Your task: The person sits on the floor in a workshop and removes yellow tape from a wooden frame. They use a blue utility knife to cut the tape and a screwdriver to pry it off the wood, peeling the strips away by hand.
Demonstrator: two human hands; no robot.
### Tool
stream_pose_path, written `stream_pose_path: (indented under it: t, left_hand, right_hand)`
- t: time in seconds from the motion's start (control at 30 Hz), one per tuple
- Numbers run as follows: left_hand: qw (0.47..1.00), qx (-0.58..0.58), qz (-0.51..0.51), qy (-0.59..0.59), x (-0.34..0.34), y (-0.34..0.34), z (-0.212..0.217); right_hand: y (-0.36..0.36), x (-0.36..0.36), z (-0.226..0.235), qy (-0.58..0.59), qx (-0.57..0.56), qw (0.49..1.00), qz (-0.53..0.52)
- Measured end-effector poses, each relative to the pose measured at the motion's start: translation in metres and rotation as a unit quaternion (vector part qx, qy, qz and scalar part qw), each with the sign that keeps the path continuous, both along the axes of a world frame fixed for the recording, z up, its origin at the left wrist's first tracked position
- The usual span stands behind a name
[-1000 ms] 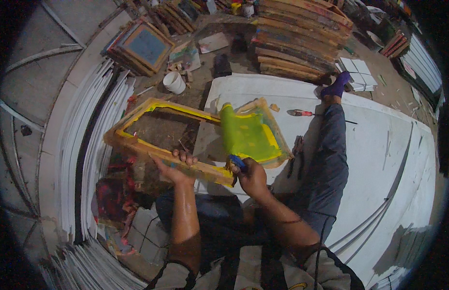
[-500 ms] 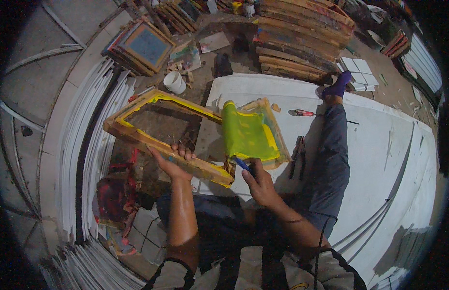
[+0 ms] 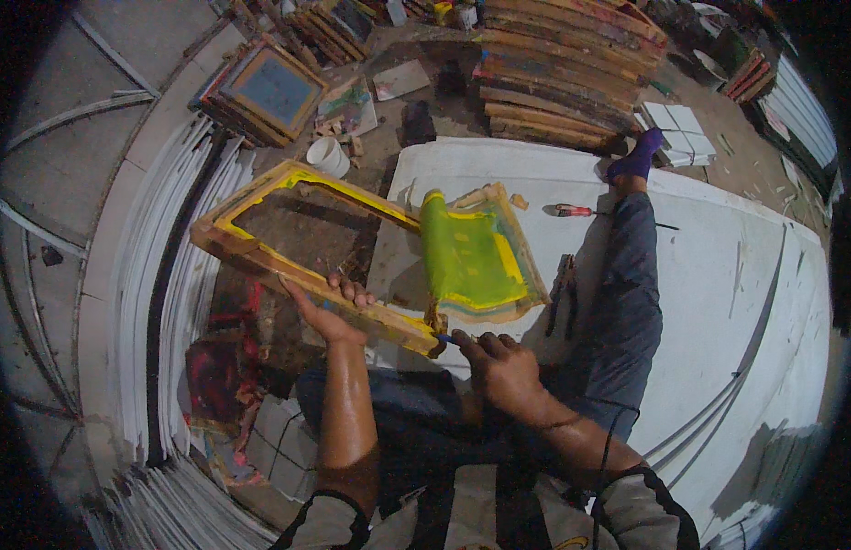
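My left hand is wrapped round the near rail of a wooden screen-printing frame, tilted up on the left, with yellow paint along its inner edges. The frame's opening is bare on the left. At its right end a yellow-green mesh sheet hangs peeled and curled over, apparently still attached there. My right hand is closed round a slim blue tool, mostly hidden by the fingers. Its tip is at the frame's near right corner; its exact kind cannot be made out.
A red-handled screwdriver and dark pliers-like tool lie on the white sheet by my outstretched leg. Wooden frames are stacked at the back, near a white cup. Stacked white sheets line the left.
My right hand has moved down and turned, drawing the blue tool from the mesh edge to the frame's near corner. The frame has shifted slightly; my left hand keeps its grip.
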State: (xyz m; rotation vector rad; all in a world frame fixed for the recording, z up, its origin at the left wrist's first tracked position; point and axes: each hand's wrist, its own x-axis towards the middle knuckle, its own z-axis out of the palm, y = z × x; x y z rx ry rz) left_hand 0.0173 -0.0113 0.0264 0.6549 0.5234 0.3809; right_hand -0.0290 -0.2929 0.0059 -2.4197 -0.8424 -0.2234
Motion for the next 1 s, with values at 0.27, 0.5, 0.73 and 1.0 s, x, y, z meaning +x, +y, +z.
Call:
stream_pose_path:
  t: [0.27, 0.5, 0.73, 1.0]
  left_hand:
    - [1.0, 0.004, 0.018, -0.007, 0.002, 0.0, 0.002]
    - [0.999, 0.008, 0.044, 0.03, 0.002, -0.012, 0.008]
    - [1.0, 0.0, 0.022, 0.015, -0.003, -0.003, 0.0]
    - [0.999, -0.03, 0.007, -0.02, -0.003, -0.003, -0.002]
  right_hand:
    - [-0.017, 0.003, -0.019, 0.127, 0.043, 0.988, -0.078]
    - [0.051, 0.02, 0.007, 0.319, 0.152, 0.915, -0.194]
    - [0.063, 0.03, -0.027, 0.303, 0.176, 0.92, -0.175]
    - [0.043, 0.072, -0.066, 0.401, 0.37, 0.837, -0.025]
